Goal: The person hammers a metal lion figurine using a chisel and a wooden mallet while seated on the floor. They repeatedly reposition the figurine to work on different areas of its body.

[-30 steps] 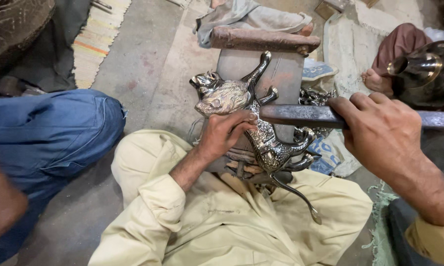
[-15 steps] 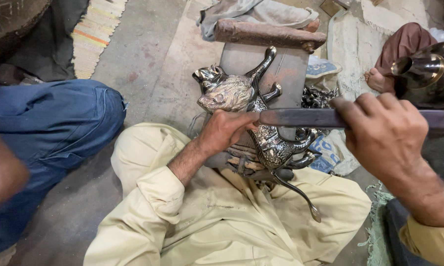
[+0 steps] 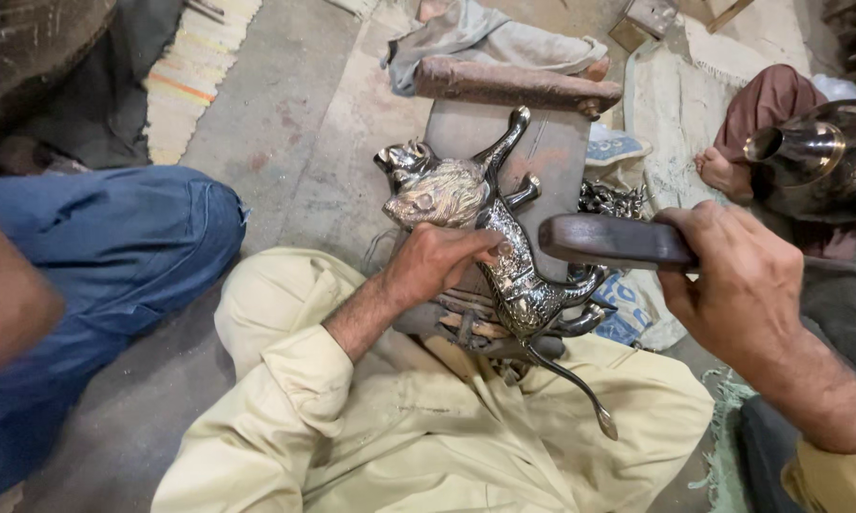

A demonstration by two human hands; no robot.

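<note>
A shiny cast-metal lion figurine (image 3: 489, 249), silvery along the body with a brassier maned head, lies on its side on a worn dark wooden block (image 3: 542, 157) propped against the person's lap. There is one figurine, one block, and one dark flat tool (image 3: 610, 241). The figurine's long axis runs diagonally: the head points toward the block's upper-left corner, while the thin curved tail trails off the block's near edge toward the lower right, over the cream trousers (image 3: 466, 446). Its legs stick out toward the block's right edge. The left hand (image 3: 437, 261) is closed over the lion's shoulder, fingers curled and thumb pressing the body. The right hand (image 3: 736, 285) is wrapped in a full fist around the tool, held level just right of the figurine. One polished metal vessel (image 3: 812, 157) sits at the far right.
</note>
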